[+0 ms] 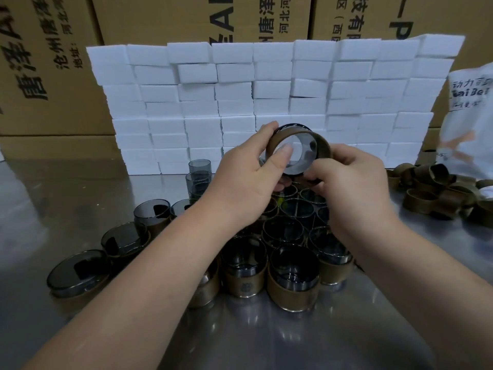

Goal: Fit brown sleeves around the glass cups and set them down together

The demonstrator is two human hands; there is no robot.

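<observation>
Above the table's middle I hold a smoky glass cup (293,129) tipped on its side, its base toward me, with a brown sleeve (324,146) partly around it. My left hand (248,177) grips the cup from the left, thumb across its base. My right hand (349,180) pinches the sleeve's lower right edge. Below my hands stands a tight cluster of sleeved cups (293,273). A row of sleeved cups (80,273) curves off to the left. Loose brown sleeves (426,198) are heaped at the right.
Bare glass cups (199,169) stand stacked behind the left hand. A wall of white boxes (266,97) crosses the back of the steel table (266,337), with large cardboard cartons (48,76) behind. A white plastic bag (469,116) sits at the far right.
</observation>
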